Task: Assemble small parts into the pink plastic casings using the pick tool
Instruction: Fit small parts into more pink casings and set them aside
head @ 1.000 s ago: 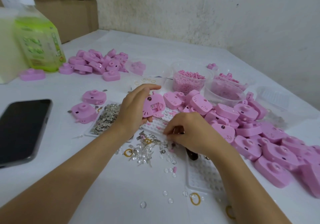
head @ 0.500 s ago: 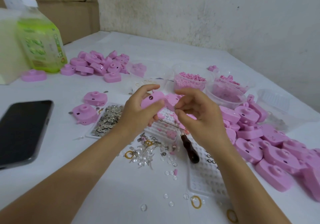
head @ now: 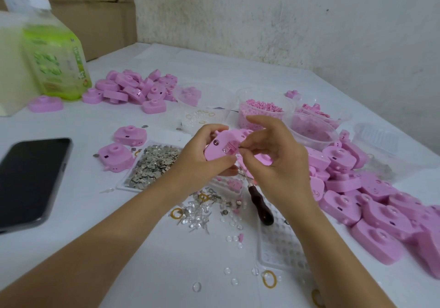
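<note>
My left hand (head: pixel 202 155) grips a pink plastic casing (head: pixel 222 147) above the table, its open inner side turned up. My right hand (head: pixel 273 160) pinches a small metal part at the casing's inner slot; the part is too small to make out. The pick tool (head: pixel 259 203), with a dark wooden handle and thin metal tip, lies on the table just below my right hand, untouched. Loose clear lenses and small metal bits (head: pixel 202 210) are scattered under my wrists.
Pink casings are piled at the right (head: pixel 371 203) and at the back left (head: pixel 135 90). A tray of silver metal pieces (head: pixel 152 167), clear tubs of pink parts (head: pixel 262 112), a black phone (head: pixel 28 179), a green bottle (head: pixel 54 53) and a clear blister tray (head: pixel 281 246) surround the work spot.
My right hand left the table, let go of the pick tool and rose to the casing. My left hand tilted the casing and lifted it slightly.
</note>
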